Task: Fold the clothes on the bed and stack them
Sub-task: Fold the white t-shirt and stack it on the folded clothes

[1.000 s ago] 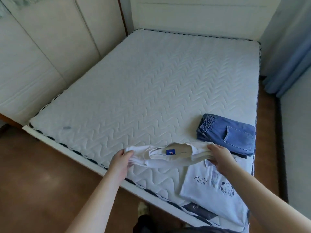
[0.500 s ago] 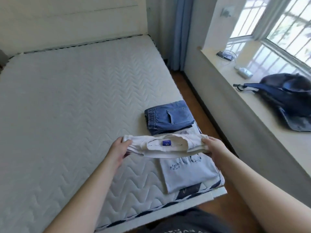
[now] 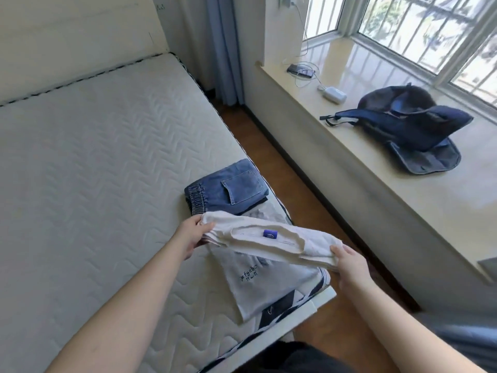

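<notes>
Both hands still hold the folded white garment (image 3: 271,239), left hand (image 3: 192,234) gripping one end, right hand (image 3: 348,261) pinching the other. It has swung toward three o'clock, now hanging above the grey printed shirt (image 3: 265,285), folded jeans (image 3: 228,188) just beyond at twelve.

A dark blue backpack (image 3: 408,130) lies open on the window ledge (image 3: 376,200). Near it sit a white charger (image 3: 334,93) and a phone (image 3: 300,71) with cables. A blue curtain (image 3: 223,44) hangs in the corner.
</notes>
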`<act>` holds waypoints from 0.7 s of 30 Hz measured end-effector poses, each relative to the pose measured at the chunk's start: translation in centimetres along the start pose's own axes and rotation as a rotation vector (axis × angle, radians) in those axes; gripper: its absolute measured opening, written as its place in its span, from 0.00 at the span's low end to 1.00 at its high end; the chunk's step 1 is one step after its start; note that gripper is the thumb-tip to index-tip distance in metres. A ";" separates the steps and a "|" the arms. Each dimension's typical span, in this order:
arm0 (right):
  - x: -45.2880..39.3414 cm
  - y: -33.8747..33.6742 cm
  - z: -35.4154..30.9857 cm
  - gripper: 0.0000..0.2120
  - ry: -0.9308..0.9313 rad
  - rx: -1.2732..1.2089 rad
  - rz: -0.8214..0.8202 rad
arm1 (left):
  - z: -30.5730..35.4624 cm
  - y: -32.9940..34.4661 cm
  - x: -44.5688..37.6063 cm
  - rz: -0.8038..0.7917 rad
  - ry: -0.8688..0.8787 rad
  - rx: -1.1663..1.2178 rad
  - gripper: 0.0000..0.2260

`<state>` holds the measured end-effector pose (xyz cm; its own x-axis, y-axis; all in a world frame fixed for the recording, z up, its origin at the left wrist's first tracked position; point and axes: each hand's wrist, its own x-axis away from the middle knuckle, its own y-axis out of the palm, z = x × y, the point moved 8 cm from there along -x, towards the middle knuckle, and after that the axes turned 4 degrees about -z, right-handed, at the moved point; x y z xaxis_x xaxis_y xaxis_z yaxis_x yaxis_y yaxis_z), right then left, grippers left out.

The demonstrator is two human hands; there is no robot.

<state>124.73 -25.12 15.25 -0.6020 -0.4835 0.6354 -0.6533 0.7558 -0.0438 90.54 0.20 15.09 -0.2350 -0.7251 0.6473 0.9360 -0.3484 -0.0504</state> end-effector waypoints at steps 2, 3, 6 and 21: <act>0.6 -0.5 3.4 0.04 0.079 0.055 -0.014 | -2.0 -0.3 -0.6 -0.013 -0.034 -0.053 0.11; 0.9 -0.5 5.4 0.06 0.143 0.109 -0.028 | -3.2 -0.7 -0.8 -0.011 -0.050 -0.075 0.12; 1.9 0.8 11.7 0.06 0.336 0.209 -0.085 | -6.6 -3.5 -1.2 0.121 -0.059 -0.200 0.13; 7.7 13.4 35.6 0.07 0.723 0.026 -0.115 | -22.9 -14.0 -4.8 0.321 -0.115 -0.362 0.11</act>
<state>94.99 -34.39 -7.84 -0.0813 -0.1402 0.9868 -0.7101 0.7029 0.0414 72.59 -5.04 -4.69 0.1001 -0.7663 0.6346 0.8002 -0.3170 -0.5091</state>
